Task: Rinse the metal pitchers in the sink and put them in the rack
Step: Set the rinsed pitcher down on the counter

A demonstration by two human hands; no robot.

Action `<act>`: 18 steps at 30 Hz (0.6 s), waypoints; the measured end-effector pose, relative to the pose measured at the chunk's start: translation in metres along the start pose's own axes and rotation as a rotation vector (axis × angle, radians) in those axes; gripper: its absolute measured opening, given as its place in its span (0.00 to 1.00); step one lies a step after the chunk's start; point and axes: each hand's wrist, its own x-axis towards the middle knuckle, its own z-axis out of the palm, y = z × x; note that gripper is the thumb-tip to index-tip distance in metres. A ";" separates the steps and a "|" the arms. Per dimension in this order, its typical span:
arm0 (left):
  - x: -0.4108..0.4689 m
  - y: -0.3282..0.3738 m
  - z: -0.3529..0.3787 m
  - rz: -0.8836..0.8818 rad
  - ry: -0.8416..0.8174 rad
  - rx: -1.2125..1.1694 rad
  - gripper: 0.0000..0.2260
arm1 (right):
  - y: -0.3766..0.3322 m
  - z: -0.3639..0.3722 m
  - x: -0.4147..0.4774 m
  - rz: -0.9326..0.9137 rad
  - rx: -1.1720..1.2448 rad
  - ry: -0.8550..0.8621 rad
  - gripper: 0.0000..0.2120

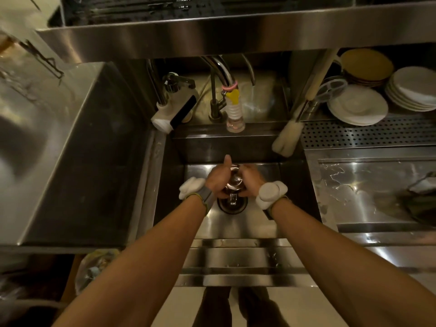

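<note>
A small shiny metal pitcher [233,181] is held low inside the steel sink [238,226], over the drain [232,205]. My left hand [218,177] grips its left side with the thumb pointing away from me. On the other side my right hand [250,179] wraps around the pitcher. Both hands cover most of its body. The tap [232,97], with a white ribbed hose end, hangs above the sink's back edge. A dark wire rack [146,8] runs along the shelf at the top.
A perforated drain board [368,134] at the right carries stacked white plates [357,107] and brown plates [366,64]. A white bottle brush [286,140] leans at the sink's back right corner. A wet steel counter [368,185] lies to the right, a steel box [70,147] to the left.
</note>
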 end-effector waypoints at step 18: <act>-0.104 0.113 0.149 0.225 0.024 -0.034 0.30 | -0.048 -0.196 -0.086 -0.358 -0.305 0.081 0.18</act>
